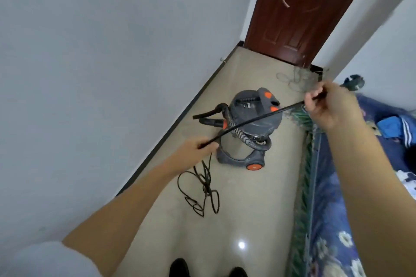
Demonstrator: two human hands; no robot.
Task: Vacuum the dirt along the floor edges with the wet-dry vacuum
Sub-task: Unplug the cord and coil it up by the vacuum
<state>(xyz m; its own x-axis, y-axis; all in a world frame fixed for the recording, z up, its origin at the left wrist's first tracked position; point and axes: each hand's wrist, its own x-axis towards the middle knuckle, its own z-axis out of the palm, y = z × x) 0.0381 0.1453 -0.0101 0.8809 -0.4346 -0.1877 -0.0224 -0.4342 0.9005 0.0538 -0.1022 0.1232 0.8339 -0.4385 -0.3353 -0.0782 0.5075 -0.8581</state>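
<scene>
A grey wet-dry vacuum (258, 123) with orange buttons and wheels stands on the beige floor between the wall and the bed. Its ribbed hose (243, 135) curls around the body, with the black nozzle end (207, 114) pointing left. Both hands grip the black power cord (254, 119), which stretches taut in front of the vacuum. My left hand (202, 145) pinches its lower end and my right hand (326, 103) holds the upper end. The rest of the cord lies in loose loops (200, 191) on the floor below my left hand.
A white wall with a dark baseboard (180, 117) runs along the left. A brown door (301, 11) closes the corridor's far end, with tangled wire (295, 78) on the floor before it. A bed with a blue floral cover (333, 209) lines the right. My shoes (180, 267) show at the bottom.
</scene>
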